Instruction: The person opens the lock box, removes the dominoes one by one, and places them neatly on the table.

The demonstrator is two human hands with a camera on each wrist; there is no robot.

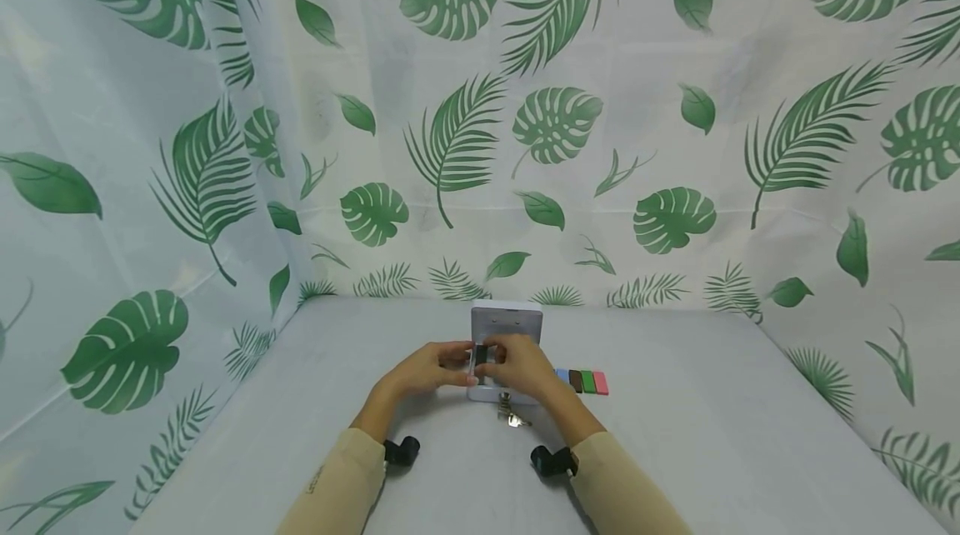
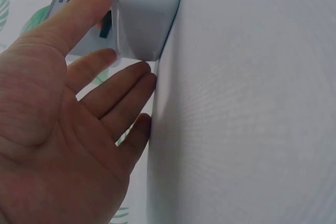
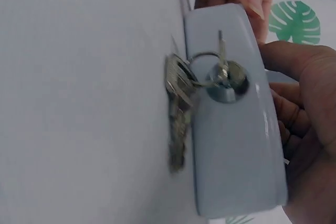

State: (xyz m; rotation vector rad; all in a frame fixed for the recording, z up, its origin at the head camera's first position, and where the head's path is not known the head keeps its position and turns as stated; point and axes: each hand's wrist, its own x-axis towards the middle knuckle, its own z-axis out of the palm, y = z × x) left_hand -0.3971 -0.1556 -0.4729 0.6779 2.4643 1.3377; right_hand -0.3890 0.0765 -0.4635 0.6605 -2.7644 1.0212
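A small grey lock box (image 1: 493,394) stands on the table with its lid (image 1: 506,320) raised. At its left end is my left hand (image 1: 423,368), thumb at the rim and fingers loosely extended beside the wall. My right hand (image 1: 522,362) reaches over the box, thumb and fingertips curled at a small dark flat piece (image 1: 482,354) inside. That piece also shows in the left wrist view, partly hidden behind the left thumb. A key (image 3: 222,59) sits in the lock (image 3: 231,88) on the front wall, with more keys (image 3: 179,108) hanging from its ring.
Flat coloured pieces (image 1: 588,382) in blue, brown, green and red lie in a row right of the box, partly behind the right hand. The white table (image 1: 300,452) meets a leaf-patterned curtain (image 1: 480,252) close behind the lid. Another curtain side stands at left.
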